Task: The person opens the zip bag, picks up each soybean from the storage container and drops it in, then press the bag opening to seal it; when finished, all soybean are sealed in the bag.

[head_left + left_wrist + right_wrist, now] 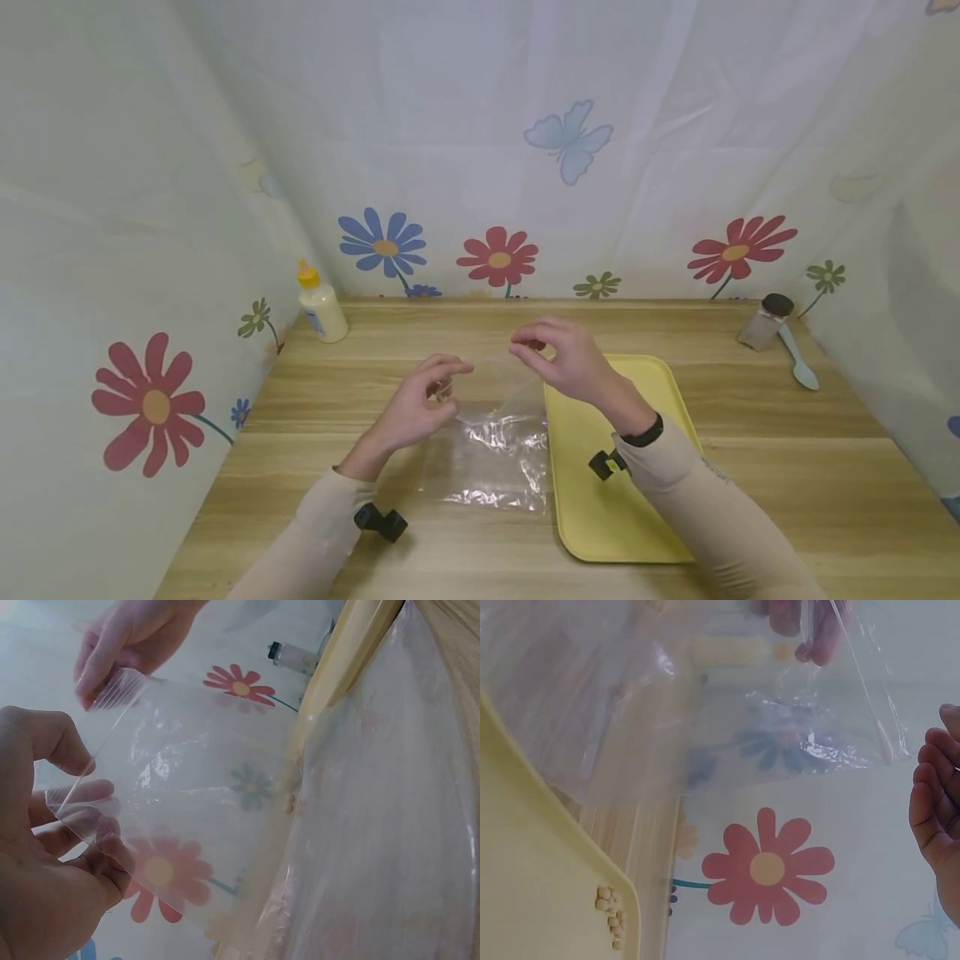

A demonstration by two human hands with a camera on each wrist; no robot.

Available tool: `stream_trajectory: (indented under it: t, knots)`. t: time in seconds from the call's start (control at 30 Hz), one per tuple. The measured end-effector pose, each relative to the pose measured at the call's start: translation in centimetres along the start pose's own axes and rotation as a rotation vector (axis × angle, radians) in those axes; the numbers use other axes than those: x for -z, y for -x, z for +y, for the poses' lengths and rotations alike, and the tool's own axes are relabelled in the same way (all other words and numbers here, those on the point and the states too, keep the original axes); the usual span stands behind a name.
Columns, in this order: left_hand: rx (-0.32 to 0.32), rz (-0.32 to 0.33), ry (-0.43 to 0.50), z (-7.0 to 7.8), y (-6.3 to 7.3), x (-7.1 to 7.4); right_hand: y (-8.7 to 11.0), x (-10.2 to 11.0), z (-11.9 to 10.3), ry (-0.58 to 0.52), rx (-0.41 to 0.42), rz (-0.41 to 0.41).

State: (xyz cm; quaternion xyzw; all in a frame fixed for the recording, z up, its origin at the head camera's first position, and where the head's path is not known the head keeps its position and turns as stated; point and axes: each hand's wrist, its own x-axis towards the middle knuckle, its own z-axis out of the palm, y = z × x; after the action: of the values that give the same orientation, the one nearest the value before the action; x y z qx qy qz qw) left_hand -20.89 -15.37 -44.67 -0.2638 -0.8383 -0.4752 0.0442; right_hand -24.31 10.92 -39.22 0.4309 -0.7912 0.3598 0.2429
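A clear plastic zip bag (491, 467) stretches from the tabletop up to both hands, its lower part lying flat and shiny beside the tray. My left hand (412, 408) holds the left corner of its upper edge; in the left wrist view, curled fingers show through the film (176, 757) and the thumb tip is at the zip line. My right hand (573, 362) pinches at the opposite corner with thumb and forefinger. In the right wrist view, that corner lies right beside the right hand's fingertips (924, 806). The bag looks empty.
A yellow tray (622, 500) lies under my right forearm, with several small beige beans (611, 915) in one corner. At the back left stands a bottle with a yellow cap (324, 310). A black-lidded jar (765, 322) and a pale blue spoon (801, 362) are at the back right.
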Motion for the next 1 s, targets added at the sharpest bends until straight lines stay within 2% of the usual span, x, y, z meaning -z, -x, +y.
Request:
stream_trajectory:
  t: [0.17, 0.4, 1.0]
  knots:
    - [0.024, -0.003, 0.006, 0.3, -0.1, -0.2, 0.5, 0.2, 0.7, 0.023, -0.045, 0.008]
    - [0.024, -0.01, 0.026, 3.9, 0.3, 0.6, 1.1, 0.5, 1.8, 0.045, -0.089, 0.003]
    - [0.016, -0.013, 0.038, 3.9, 0.4, 0.5, 2.5, 0.5, 4.0, 0.077, -0.175, -0.012]
